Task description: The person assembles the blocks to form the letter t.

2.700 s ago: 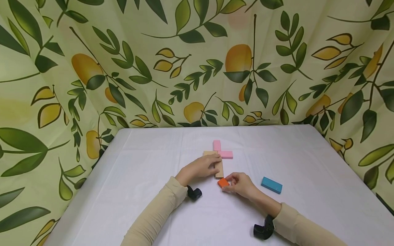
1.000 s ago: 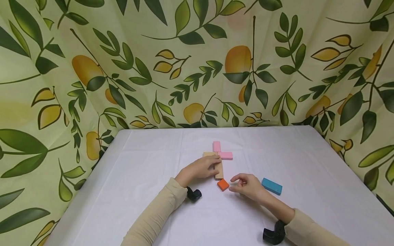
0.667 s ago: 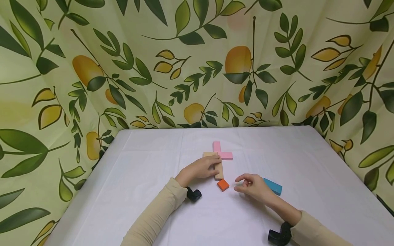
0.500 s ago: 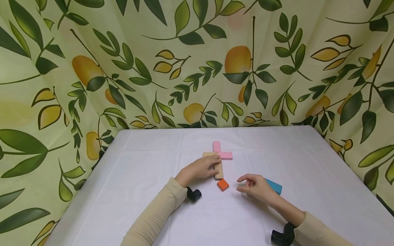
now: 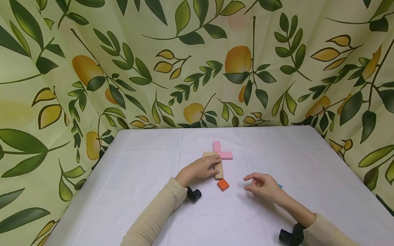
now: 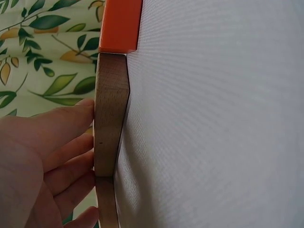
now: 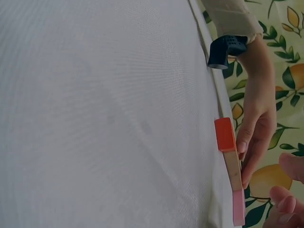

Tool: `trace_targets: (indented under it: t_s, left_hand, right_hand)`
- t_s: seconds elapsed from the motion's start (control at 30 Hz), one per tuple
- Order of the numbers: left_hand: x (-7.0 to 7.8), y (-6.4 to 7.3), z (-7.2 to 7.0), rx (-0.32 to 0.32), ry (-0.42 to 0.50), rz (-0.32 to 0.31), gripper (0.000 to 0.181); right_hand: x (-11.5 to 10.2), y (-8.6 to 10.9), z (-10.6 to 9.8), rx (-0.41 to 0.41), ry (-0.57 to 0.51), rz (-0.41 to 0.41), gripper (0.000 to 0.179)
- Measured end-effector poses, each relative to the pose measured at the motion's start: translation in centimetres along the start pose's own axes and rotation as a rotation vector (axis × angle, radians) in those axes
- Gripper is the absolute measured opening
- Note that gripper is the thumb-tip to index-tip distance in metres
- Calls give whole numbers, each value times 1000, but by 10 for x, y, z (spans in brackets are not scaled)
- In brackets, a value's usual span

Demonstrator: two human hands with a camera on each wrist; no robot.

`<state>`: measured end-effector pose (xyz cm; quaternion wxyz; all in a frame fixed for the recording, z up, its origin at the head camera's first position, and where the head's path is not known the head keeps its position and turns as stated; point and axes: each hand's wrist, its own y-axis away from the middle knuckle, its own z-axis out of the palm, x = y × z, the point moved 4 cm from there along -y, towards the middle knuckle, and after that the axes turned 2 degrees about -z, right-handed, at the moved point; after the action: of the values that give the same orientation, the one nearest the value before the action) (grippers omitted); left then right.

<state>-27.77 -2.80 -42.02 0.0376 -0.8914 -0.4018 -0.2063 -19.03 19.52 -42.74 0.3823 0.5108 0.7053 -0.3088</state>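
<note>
My left hand (image 5: 200, 166) rests over two plain wooden blocks, one upright (image 5: 219, 173) and one crosswise block (image 5: 209, 154) partly hidden by the fingers. In the left wrist view, its thumb and fingertips touch the top of the wooden block (image 6: 108, 118). An orange block (image 5: 223, 185) lies turned at an angle by the near end of the upright block. Two pink blocks, one upright (image 5: 217, 146) and one sideways (image 5: 226, 156), adjoin the far end. My right hand (image 5: 266, 187) hovers to the right, thumb and forefinger apart, holding nothing. Behind it, only a corner of a blue block (image 5: 279, 186) shows.
All the blocks lie on a table with a white cloth (image 5: 147, 171). A curtain (image 5: 197, 68) printed with leaves and fruit hangs behind and at both sides. Each wrist wears a black device, one at the left (image 5: 194, 194) and one at the right (image 5: 291, 235).
My right hand has let go of the orange block and drawn back to the right, now covering most of the blue block. The left hand stays in place.
</note>
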Motion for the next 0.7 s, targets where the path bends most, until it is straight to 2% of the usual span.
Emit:
trace_targets:
  t_s: [0.2,0.53,0.7]
  left_hand:
    - [-1,0,1,-5,-11,-4,51]
    - [-3,-1,2,-2,-9,-7,50]
    - [-3,-2,2,-2,-4,-3,50]
  right_hand:
    - [6,3,-10,29,52,12,29]
    - [9,9,-25,46,68,-69,26]
    - [12,11,-32,57,69,-70,25]
